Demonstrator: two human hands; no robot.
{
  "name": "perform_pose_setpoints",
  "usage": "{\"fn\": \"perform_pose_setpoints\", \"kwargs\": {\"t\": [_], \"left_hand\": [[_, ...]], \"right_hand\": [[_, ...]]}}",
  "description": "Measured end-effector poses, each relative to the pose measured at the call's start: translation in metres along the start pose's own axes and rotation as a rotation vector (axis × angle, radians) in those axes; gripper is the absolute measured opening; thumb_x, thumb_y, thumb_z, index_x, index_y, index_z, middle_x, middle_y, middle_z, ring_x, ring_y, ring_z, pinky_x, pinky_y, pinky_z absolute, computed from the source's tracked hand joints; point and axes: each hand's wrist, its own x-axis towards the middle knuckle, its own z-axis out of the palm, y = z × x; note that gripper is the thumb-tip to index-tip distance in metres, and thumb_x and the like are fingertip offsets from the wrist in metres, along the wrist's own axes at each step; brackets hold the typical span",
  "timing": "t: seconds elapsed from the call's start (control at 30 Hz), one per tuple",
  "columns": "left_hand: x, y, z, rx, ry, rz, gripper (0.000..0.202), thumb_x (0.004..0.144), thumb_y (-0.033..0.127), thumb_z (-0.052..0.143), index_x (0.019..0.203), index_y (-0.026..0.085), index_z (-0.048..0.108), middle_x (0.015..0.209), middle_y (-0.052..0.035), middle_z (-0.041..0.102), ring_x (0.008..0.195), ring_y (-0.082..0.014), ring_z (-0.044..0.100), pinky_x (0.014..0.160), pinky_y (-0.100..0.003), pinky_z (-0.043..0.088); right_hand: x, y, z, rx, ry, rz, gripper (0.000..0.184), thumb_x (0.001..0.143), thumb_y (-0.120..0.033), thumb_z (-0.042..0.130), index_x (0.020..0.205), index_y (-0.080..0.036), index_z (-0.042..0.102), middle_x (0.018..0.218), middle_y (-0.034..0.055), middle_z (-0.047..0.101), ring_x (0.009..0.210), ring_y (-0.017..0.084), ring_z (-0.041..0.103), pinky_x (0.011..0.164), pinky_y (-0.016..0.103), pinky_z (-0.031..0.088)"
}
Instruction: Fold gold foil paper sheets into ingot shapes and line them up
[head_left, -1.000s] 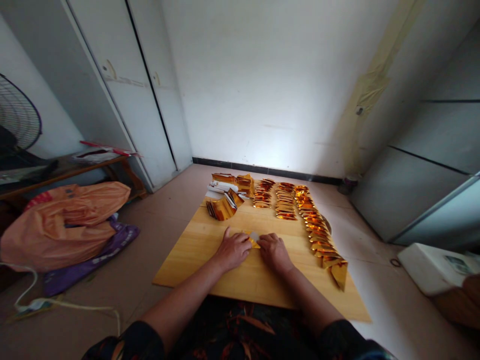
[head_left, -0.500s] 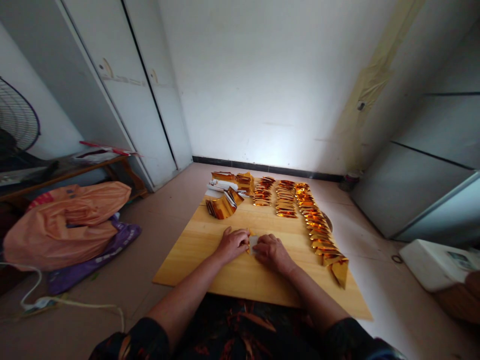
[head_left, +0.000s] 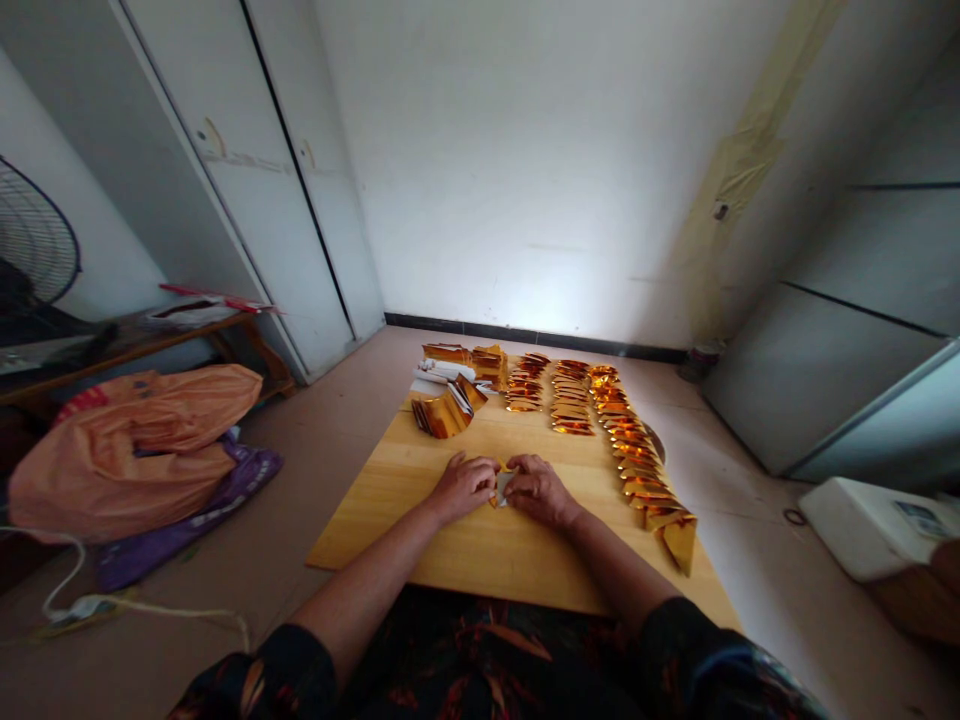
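Observation:
Between my hands, low over the wooden board (head_left: pixel 390 510), is a small sheet of gold foil paper (head_left: pixel 503 486) with its pale side up. My left hand (head_left: pixel 466 486) pinches its left edge. My right hand (head_left: pixel 541 490) has its fingers curled on the right edge, so much of the sheet is hidden. Farther back on the left lies a fanned stack of gold foil sheets (head_left: pixel 444 414). Rows of folded gold foil pieces stand beyond my right hand: a short row (head_left: pixel 527 384), a middle row (head_left: pixel 573 400) and a long row (head_left: pixel 630 440) down the right side.
At the board's back left are a white roll (head_left: pixel 444 371) and more foil bundles (head_left: pixel 490 366). An orange bag (head_left: pixel 135 440) and a purple bag (head_left: pixel 202 505) lie on the floor to the left. A white box (head_left: pixel 874 530) stands at the right.
My right hand has shifted slightly left, closer to my left hand, and the sheet's edge is now curled up between them. My left hand stays nearly in place.

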Motion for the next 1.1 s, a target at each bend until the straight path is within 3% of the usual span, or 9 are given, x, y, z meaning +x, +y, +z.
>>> {"fn": "perform_pose_setpoints", "kwargs": {"t": [0.2,0.37,0.5,0.77,0.9,1.1], "left_hand": [[-0.001,0.0,-0.001,0.007,0.005,0.019,0.005,0.079,0.017,0.056,0.076,0.021,0.058,0.117,0.0005,0.064,0.112,-0.0173,0.056,0.103,-0.04,0.024],[-0.001,0.001,-0.001,0.006,0.002,0.013,0.005,0.079,0.018,0.056,0.076,0.021,0.058,0.118,0.0,0.064,0.112,-0.0179,0.056,0.104,-0.042,0.024],[-0.001,-0.001,0.001,0.0,-0.005,0.003,0.002,0.078,0.021,0.058,0.076,0.021,0.058,0.118,-0.0004,0.064,0.115,-0.0185,0.054,0.105,-0.043,0.022],[-0.002,-0.005,0.004,-0.021,-0.011,0.003,0.009,0.074,0.026,0.065,0.076,0.021,0.058,0.119,-0.0004,0.063,0.118,-0.0199,0.052,0.107,-0.044,0.02],[-0.002,-0.005,0.003,-0.022,-0.015,0.013,0.009,0.074,0.027,0.064,0.077,0.021,0.057,0.118,-0.0008,0.063,0.119,-0.0202,0.051,0.107,-0.044,0.021],[-0.002,-0.011,0.005,-0.042,-0.04,0.018,0.009,0.076,0.027,0.064,0.08,0.022,0.058,0.122,-0.0015,0.062,0.121,-0.0206,0.05,0.108,-0.045,0.019]], "right_hand": [[0.008,-0.009,-0.006,0.367,-0.057,-0.031,0.015,0.085,-0.022,0.056,0.082,-0.022,0.07,0.082,0.0022,0.065,0.079,0.013,0.061,0.074,0.024,0.048],[0.008,-0.011,-0.006,0.485,0.0,0.007,0.017,0.079,-0.015,0.054,0.086,-0.02,0.069,0.087,0.0029,0.067,0.082,0.014,0.063,0.078,0.026,0.049],[0.005,-0.005,-0.002,0.449,0.02,-0.041,0.02,0.079,-0.014,0.052,0.086,-0.021,0.07,0.095,0.0044,0.066,0.09,0.014,0.062,0.082,0.027,0.049],[0.008,-0.003,-0.012,0.303,-0.152,0.007,0.012,0.08,-0.021,0.061,0.083,-0.021,0.073,0.091,0.0038,0.063,0.081,0.012,0.061,0.074,0.023,0.047],[0.016,-0.008,-0.015,0.216,-0.206,0.12,0.014,0.077,-0.015,0.062,0.082,-0.022,0.073,0.082,0.0013,0.063,0.078,0.012,0.059,0.07,0.02,0.045],[0.022,-0.024,-0.013,0.062,-0.169,0.325,0.01,0.073,-0.016,0.063,0.076,-0.02,0.072,0.082,0.0,0.064,0.07,0.01,0.058,0.062,0.018,0.04]]}}
